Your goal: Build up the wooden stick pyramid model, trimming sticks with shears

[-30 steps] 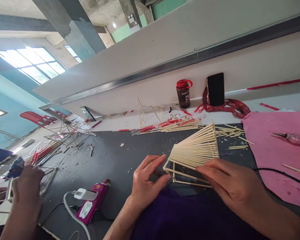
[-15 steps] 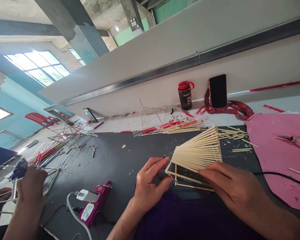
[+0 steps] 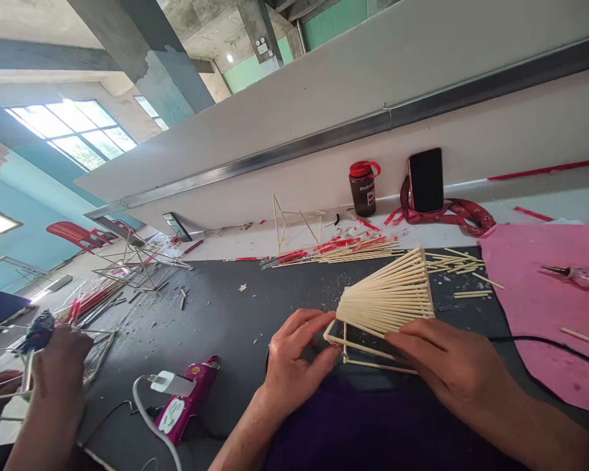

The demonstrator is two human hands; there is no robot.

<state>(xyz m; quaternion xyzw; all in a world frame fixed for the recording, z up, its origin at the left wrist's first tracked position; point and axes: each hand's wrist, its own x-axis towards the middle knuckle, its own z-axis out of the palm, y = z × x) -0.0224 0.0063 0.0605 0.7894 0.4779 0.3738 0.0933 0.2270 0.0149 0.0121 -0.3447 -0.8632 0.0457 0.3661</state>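
A tapered frame of pale wooden sticks (image 3: 385, 297), one face covered with sticks laid side by side, tilts over the dark table in front of me. My left hand (image 3: 299, 353) is closed at its narrow left end, index finger and thumb at the corner. On the lower right side my right hand (image 3: 446, 360) grips the outermost stick and the frame edge, fingers over the top; its thumb is hidden. Below the covered face, bare sticks leave an open side between my hands. Loose short sticks (image 3: 461, 261) lie behind the right hand.
A pink sheet (image 3: 535, 294) at right carries a pointed tool (image 3: 579, 276). A bottle (image 3: 362, 190) and phone (image 3: 426, 180) stand by the wall. A magenta power strip (image 3: 186, 402) with cables lies at left. Another person's hand (image 3: 61, 366) works at the far left.
Almost nothing differs. The view has shifted slightly, and my left index finger sits a touch closer against the frame's corner. Both hands keep their places on the stick frame.
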